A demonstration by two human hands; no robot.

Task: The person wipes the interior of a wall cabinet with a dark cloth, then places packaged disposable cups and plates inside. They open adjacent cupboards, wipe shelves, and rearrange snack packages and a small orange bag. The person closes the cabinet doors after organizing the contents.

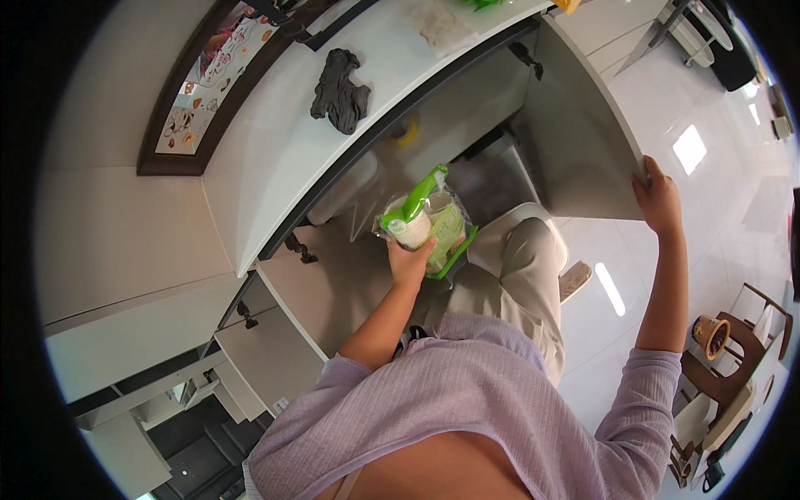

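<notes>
My left hand [410, 262] grips a clear plastic pack of stacked paper cups [409, 228] with green edging, in front of the open cabinet below the counter. A second stack shows beside the first inside the pack. At the right, my right hand [657, 197] holds the outer edge of the open cabinet door [581, 137], its fingers curled over the rim. The far sides of the fingers on the pack are hidden.
A crumpled dark gray cloth [340, 92] and a translucent plastic bag [440, 28] lie on the white counter [262, 137]. Another cabinet door [275, 356] stands open at the lower left. A white stool [556, 240] is under me. Chairs [737, 362] stand at the right.
</notes>
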